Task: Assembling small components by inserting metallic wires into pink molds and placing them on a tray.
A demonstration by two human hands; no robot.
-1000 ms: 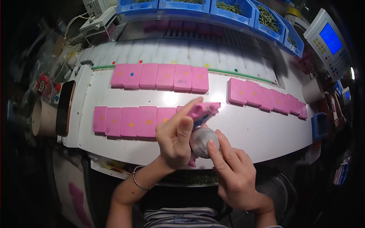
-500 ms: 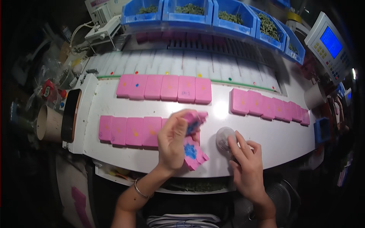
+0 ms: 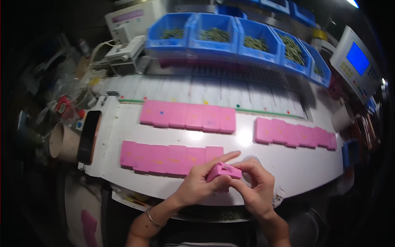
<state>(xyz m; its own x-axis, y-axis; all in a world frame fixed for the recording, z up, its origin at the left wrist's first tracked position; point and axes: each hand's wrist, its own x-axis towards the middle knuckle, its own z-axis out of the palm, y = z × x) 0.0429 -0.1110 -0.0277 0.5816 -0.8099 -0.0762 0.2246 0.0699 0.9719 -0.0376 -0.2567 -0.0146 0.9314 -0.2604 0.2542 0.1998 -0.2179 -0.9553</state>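
Note:
Both hands meet over the near middle of the white table. My left hand (image 3: 196, 186) is closed round a pink rubber mold (image 3: 215, 171), its index finger stretched out along the far side. My right hand (image 3: 257, 186) pinches the mold's right end with thumb and forefinger. A slot shows in the top edge of the mold, with something small and dark in it that I cannot make out. Behind my right fingers, a round greyish object (image 3: 252, 159) is partly hidden. Left of my hands lies a row of pink molds (image 3: 162, 158) with yellow marks.
Two more rows of pink molds lie farther back, one at left (image 3: 187, 116) and one at right (image 3: 293, 133). Blue bins (image 3: 257, 57) of green bits stand behind. A phone (image 3: 89, 138) and paper cup (image 3: 63, 142) are left; a control panel (image 3: 354, 64) is right.
The mold's blue-lined parts, apart before, are now together in my hands. My right hand has left the round greyish object and moved left onto the mold. The whole view has shifted.

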